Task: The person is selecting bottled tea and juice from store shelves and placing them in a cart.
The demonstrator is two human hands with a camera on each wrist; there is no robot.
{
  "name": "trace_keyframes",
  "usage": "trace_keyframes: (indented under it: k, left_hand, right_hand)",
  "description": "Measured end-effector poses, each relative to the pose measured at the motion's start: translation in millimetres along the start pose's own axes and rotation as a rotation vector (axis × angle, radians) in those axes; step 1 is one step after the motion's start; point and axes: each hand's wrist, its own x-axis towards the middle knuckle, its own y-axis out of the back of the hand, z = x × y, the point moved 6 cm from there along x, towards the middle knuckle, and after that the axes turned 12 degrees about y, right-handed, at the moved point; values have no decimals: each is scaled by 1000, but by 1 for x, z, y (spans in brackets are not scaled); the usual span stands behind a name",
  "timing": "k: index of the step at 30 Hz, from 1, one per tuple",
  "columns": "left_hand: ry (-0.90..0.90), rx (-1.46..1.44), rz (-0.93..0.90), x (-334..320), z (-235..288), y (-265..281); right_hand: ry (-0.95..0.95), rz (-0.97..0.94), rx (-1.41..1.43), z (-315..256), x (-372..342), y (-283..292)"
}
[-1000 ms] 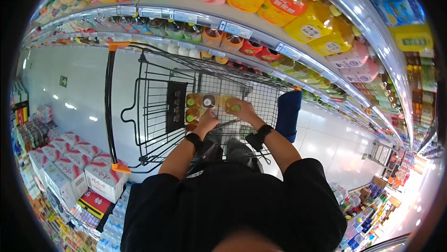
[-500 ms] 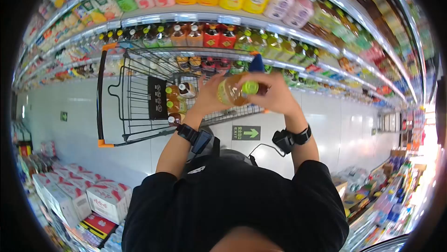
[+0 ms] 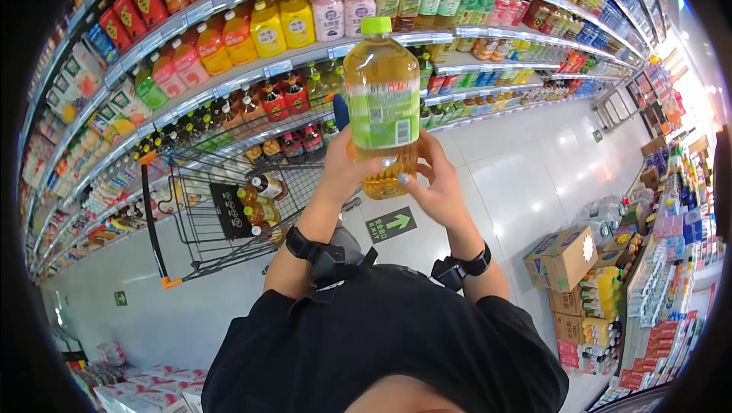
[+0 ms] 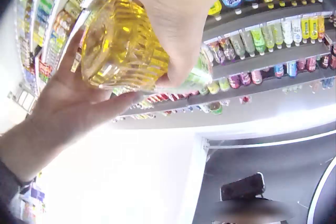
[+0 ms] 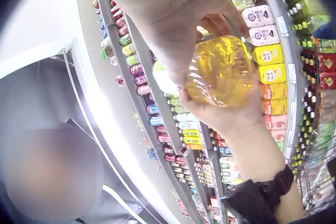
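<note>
Head view, clock centred on the bottle (image 3: 383,112): amber liquid, green cap toward 12, held up over the floor. Left hand (image 3: 347,173) at 7, right hand (image 3: 437,186) at 5, both gripping its lower part. Cart (image 3: 155,224) at 8, more bottles (image 3: 264,210) inside. Arrowed floor sign (image 3: 391,224) at 6. Drink shelves (image 3: 268,70) behind, across 12.

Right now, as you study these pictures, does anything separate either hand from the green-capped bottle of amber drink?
Nothing visible does: the left hand and the right hand both grip the green-capped bottle directly, around its lower part.
</note>
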Motion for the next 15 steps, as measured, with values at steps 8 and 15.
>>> trace_keyframes:
  k: [8, 15]
  left_hand:
    - [54, 311, 159, 23, 0, -21]
    - [90, 592, 56, 61, 22, 12]
  right_hand:
    - [-90, 4, -112, 1, 7, -2]
    - [-120, 204, 480, 51, 53, -14]
